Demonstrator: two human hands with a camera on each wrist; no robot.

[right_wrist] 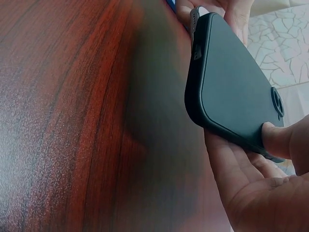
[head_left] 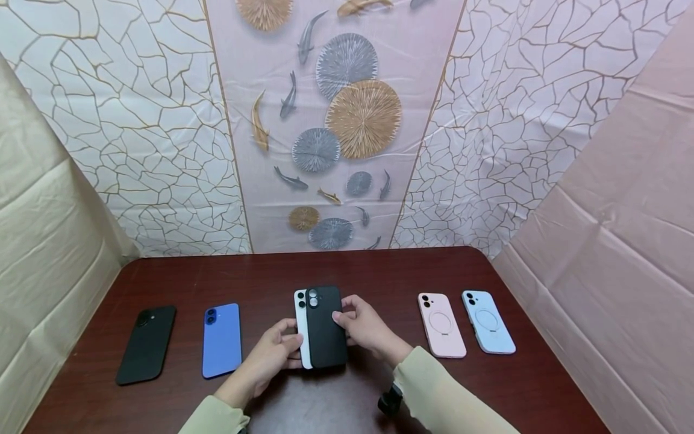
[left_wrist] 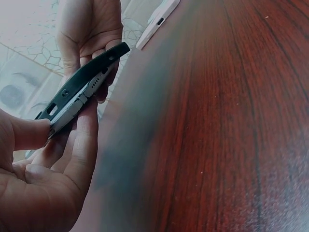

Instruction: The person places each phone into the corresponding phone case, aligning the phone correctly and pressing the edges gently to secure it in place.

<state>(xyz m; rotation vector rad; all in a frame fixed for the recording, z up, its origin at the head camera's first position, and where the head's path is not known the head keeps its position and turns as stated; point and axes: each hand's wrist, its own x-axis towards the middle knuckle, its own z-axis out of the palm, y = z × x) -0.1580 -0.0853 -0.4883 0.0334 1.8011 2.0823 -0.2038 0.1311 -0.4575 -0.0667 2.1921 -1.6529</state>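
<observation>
A white phone (head_left: pixel 303 328) is held above the table by the left hand (head_left: pixel 273 349), thumb on its back near the left edge and fingers beneath. Over its right part lies a black phone case (head_left: pixel 328 328), which the right hand (head_left: pixel 371 325) grips along the right edge, thumb on top. In the left wrist view the black case (left_wrist: pixel 89 72) sits tilted against the phone (left_wrist: pixel 79 101), offset from it and not fully around it. The right wrist view shows the case's smooth back (right_wrist: pixel 231 77) with a camera cutout; the phone's edge (right_wrist: pixel 195 24) peeks out behind.
On the dark red wooden table (head_left: pixel 379 265), a black phone (head_left: pixel 146 343) and a blue phone (head_left: pixel 221 340) lie at the left. A pink phone case (head_left: pixel 441 325) and a light blue one (head_left: pixel 488 322), each with a ring, lie at the right. Patterned cloth (head_left: pixel 179 120) hangs behind.
</observation>
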